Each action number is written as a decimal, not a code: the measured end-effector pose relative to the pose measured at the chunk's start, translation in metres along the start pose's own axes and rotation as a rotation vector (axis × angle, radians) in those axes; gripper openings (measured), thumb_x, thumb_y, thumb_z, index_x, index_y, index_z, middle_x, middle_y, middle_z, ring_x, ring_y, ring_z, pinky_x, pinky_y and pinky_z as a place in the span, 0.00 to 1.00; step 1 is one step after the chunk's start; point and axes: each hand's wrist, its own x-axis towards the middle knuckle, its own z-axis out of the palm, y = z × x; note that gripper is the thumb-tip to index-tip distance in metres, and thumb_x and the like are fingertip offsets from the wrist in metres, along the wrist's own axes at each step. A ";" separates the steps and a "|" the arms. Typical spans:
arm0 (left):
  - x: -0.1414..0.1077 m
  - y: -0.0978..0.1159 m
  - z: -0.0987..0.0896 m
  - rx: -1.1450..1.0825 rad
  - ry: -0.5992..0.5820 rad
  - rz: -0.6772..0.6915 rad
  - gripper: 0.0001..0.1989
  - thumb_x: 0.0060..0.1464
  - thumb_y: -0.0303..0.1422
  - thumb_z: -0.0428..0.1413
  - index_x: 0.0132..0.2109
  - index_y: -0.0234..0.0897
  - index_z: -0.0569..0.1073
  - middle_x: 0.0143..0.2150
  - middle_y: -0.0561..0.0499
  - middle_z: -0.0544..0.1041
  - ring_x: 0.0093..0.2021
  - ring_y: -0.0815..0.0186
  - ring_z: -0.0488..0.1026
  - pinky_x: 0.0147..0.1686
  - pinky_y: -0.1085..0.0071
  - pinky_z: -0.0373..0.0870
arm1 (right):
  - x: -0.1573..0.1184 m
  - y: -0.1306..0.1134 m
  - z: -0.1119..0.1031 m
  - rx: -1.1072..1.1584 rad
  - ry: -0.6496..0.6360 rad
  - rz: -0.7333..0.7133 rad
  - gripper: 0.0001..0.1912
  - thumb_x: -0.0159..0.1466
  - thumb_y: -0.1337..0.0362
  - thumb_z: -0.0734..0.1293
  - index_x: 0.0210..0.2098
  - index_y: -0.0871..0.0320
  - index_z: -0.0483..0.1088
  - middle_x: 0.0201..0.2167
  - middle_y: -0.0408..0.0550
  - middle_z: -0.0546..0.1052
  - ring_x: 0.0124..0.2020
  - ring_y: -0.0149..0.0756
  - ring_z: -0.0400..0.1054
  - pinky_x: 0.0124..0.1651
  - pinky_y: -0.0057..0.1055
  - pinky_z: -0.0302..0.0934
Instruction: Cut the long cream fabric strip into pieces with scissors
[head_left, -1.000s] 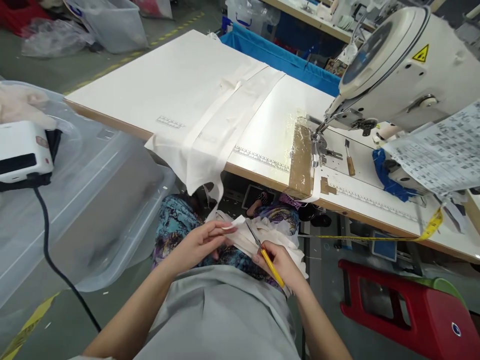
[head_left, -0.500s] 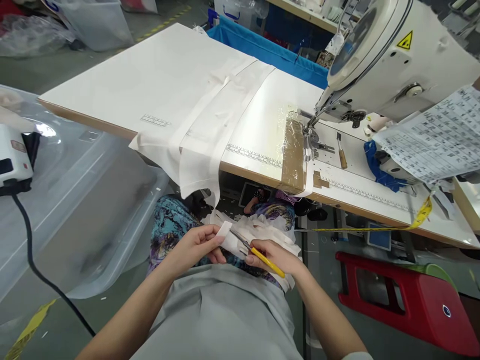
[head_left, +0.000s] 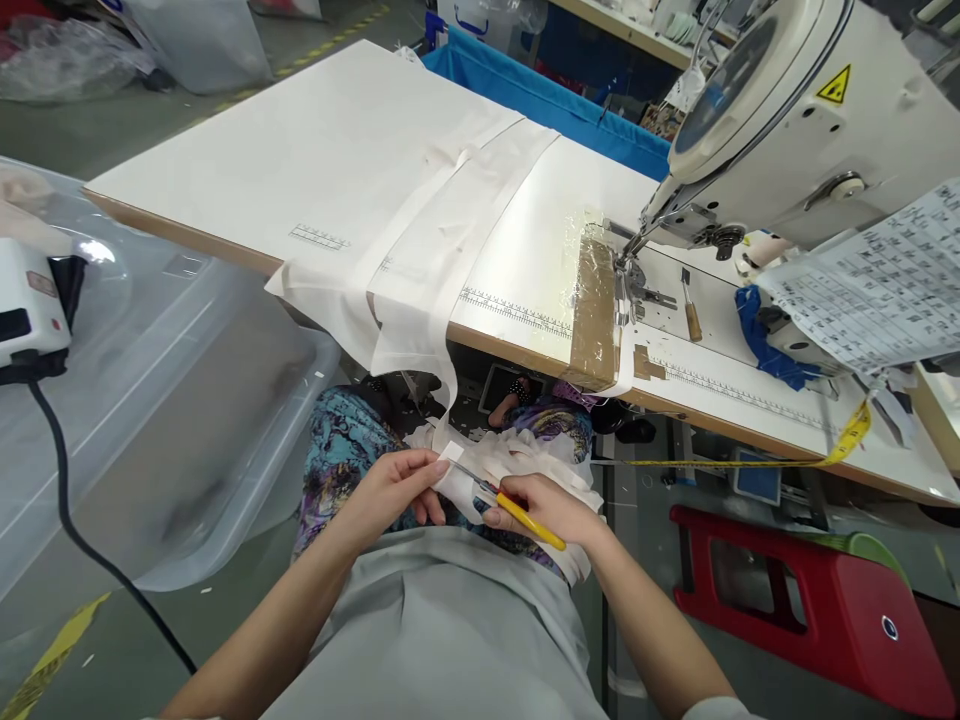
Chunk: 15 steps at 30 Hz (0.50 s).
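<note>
Currently, I see the left hand [head_left: 396,487] pinching the end of a white strip [head_left: 451,454] between thumb and fingers, above the lap [head_left: 341,450]. The right hand [head_left: 551,503] is closed around scissors [head_left: 531,521] by their yellow handle, the blades pointing left at the strip; I can't tell whether they touch it. Beneath, I have white cloth [head_left: 517,455] bunched on the lap. Farther out, a pale panel [head_left: 416,310] lies across the table [head_left: 247,160] and hangs over its front edge. I get the machine [head_left: 780,130] at right, a red stool [head_left: 862,600] below it, a clear bin [head_left: 225,430] at left.
</note>
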 end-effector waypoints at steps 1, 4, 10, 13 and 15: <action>0.000 0.000 0.000 0.007 0.007 0.005 0.24 0.47 0.54 0.60 0.32 0.34 0.73 0.18 0.50 0.76 0.20 0.68 0.72 0.21 0.76 0.64 | 0.000 -0.001 0.001 -0.027 0.021 0.004 0.27 0.60 0.39 0.65 0.24 0.57 0.58 0.21 0.36 0.57 0.23 0.27 0.50 0.25 0.26 0.42; -0.001 -0.002 0.000 0.006 0.015 0.025 0.23 0.49 0.54 0.59 0.32 0.35 0.73 0.18 0.50 0.76 0.20 0.68 0.71 0.22 0.76 0.64 | 0.000 -0.003 0.002 -0.076 0.073 0.018 0.28 0.60 0.39 0.65 0.23 0.57 0.57 0.20 0.36 0.57 0.23 0.27 0.50 0.25 0.26 0.42; -0.001 -0.006 -0.001 -0.013 -0.008 0.018 0.22 0.49 0.53 0.59 0.32 0.35 0.73 0.17 0.51 0.75 0.20 0.68 0.72 0.22 0.76 0.64 | -0.002 -0.004 0.005 -0.110 0.137 0.011 0.29 0.58 0.39 0.66 0.21 0.57 0.57 0.18 0.36 0.56 0.21 0.26 0.48 0.25 0.26 0.40; -0.001 -0.007 -0.001 -0.024 -0.004 0.020 0.23 0.48 0.53 0.59 0.33 0.35 0.73 0.17 0.51 0.75 0.20 0.68 0.72 0.21 0.76 0.64 | -0.003 -0.002 0.006 -0.142 0.161 0.002 0.29 0.59 0.38 0.66 0.20 0.57 0.58 0.17 0.36 0.56 0.21 0.27 0.49 0.25 0.26 0.40; -0.001 -0.007 0.000 -0.019 -0.002 0.027 0.22 0.49 0.52 0.59 0.33 0.35 0.73 0.18 0.51 0.75 0.20 0.68 0.72 0.21 0.76 0.64 | -0.003 -0.001 0.006 -0.172 0.167 0.006 0.29 0.59 0.38 0.65 0.21 0.57 0.59 0.18 0.37 0.58 0.21 0.27 0.49 0.25 0.26 0.40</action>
